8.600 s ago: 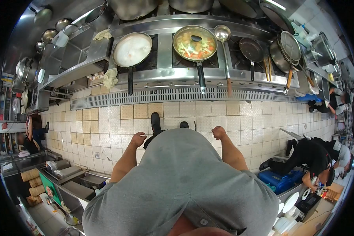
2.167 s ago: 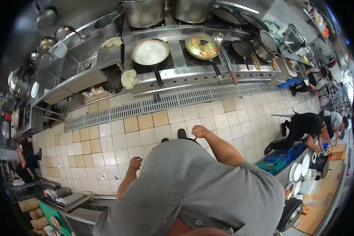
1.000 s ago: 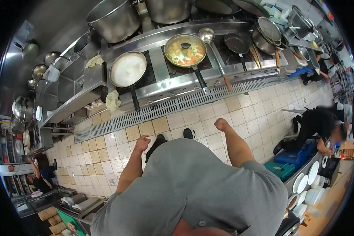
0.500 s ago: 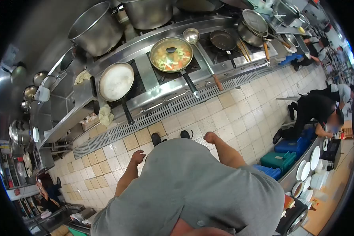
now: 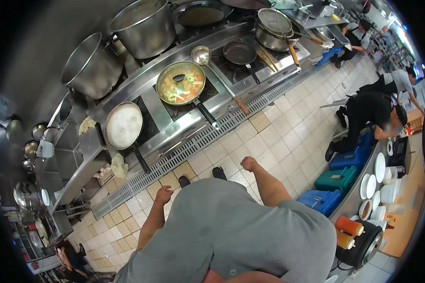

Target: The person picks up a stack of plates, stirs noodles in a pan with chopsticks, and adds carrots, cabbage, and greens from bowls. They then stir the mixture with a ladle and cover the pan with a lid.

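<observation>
My left hand point(image 5: 164, 194) hangs above the tiled floor beside my body, fingers loosely apart with nothing in them. My right hand point(image 5: 249, 163) is closed in a loose fist on the other side, and no object shows in it. Both are apart from the stove. In front of me, a glass-lidded pan point(image 5: 181, 89) holds chopped vegetables, and its black handle point(image 5: 207, 115) points toward me. To its left sits a frying pan point(image 5: 123, 125) with a whitish surface. A ladle point(image 5: 201, 55) with a wooden handle lies right of the lidded pan.
Two tall pots point(image 5: 93, 66) stand behind the pans. A small black pan point(image 5: 240, 52) and wooden chopsticks point(image 5: 267, 57) are further right. A floor grate point(image 5: 174, 160) runs along the stove. At right, a bending person point(image 5: 370, 115) is near blue and green bins point(image 5: 336, 179) and stacked plates point(image 5: 380, 167).
My view has turned, so the stove appears shifted left and more tilted. My right hand has risen slightly in view. The bins and the sauce bottles show more fully.
</observation>
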Motion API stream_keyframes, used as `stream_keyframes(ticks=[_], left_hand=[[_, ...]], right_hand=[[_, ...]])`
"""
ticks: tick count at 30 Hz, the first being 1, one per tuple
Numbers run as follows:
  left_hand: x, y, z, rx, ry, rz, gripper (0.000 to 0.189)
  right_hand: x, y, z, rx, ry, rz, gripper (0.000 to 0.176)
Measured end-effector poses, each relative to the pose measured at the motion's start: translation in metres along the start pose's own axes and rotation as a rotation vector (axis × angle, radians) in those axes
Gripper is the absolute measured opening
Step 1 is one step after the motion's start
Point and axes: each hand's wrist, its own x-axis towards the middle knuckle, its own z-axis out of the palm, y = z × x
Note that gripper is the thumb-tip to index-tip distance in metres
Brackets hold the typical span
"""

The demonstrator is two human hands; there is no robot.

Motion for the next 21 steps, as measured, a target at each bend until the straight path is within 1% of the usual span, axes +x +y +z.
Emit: stream_keyframes(ticks=[1, 2, 4, 5, 6, 8, 9, 10, 11, 12, 13, 15, 17, 18, 19, 20, 21], left_hand=[[-0.003, 0.003, 0.002, -0.001, 0.008, -0.005, 0.047], [-0.017, 0.021, 0.0, 0.036, 0.031, -0.014, 0.046], [-0.04, 0.049, 0.0, 0.113, 0.079, -0.041, 0.046], [-0.043, 0.054, 0.002, 0.113, 0.086, -0.059, 0.046], [-0.047, 0.056, 0.007, 0.083, 0.101, -0.057, 0.045], [-0.057, 0.053, 0.021, 0.031, 0.13, -0.066, 0.044], [-0.053, 0.045, 0.028, -0.043, 0.085, -0.078, 0.044], [-0.048, 0.032, 0.034, -0.117, 0.043, -0.088, 0.044], [-0.043, 0.016, 0.042, -0.188, 0.014, -0.071, 0.046], [-0.038, 0.001, 0.047, -0.204, 0.036, -0.078, 0.046], [-0.033, -0.012, 0.052, -0.276, 0.034, -0.106, 0.046], [-0.021, -0.042, 0.057, -0.359, 0.042, -0.136, 0.047], [-0.012, -0.064, 0.059, 0.228, -0.028, 0.166, 0.047], [-0.032, -0.032, 0.05, 0.184, 0.021, 0.061, 0.047], [-0.053, 0.0, 0.04, 0.132, 0.074, -0.043, 0.047], [-0.082, 0.049, 0.026, 0.077, 0.132, -0.143, 0.048], [-0.079, 0.038, 0.03, 0.019, 0.168, -0.13, 0.048]], right_hand=[[0.002, -0.005, 0.002, 0.052, 0.067, 0.034, 0.039], [0.017, 0.007, 0.014, 0.048, 0.062, 0.023, 0.039], [0.067, 0.04, 0.058, -0.196, 0.19, -0.368, 0.037], [0.048, 0.018, 0.039, -0.076, 0.086, -0.197, 0.035], [0.051, 0.021, 0.046, -0.076, 0.069, -0.209, 0.035], [0.062, 0.038, 0.051, -0.258, -0.036, -0.187, 0.037], [0.075, 0.057, 0.061, -0.332, -0.022, -0.231, 0.041], [0.071, 0.055, 0.048, -0.35, -0.029, -0.257, 0.041], [0.058, 0.047, 0.028, -0.253, -0.133, -0.134, 0.04], [0.047, 0.04, 0.011, -0.156, -0.235, -0.005, 0.044], [0.04, 0.035, -0.001, -0.171, -0.238, -0.022, 0.044], [0.028, 0.03, -0.018, -0.073, -0.282, 0.135, 0.044], [0.063, 0.091, 0.019, -0.175, -0.268, -0.043, 0.033], [0.083, 0.124, 0.039, -0.228, -0.253, -0.131, 0.029], [0.079, 0.117, 0.032, -0.25, -0.259, -0.147, 0.029], [0.066, 0.101, 0.018, -0.272, -0.364, -0.075, 0.023], [0.06, 0.088, 0.009, -0.298, -0.468, -0.001, 0.021]])
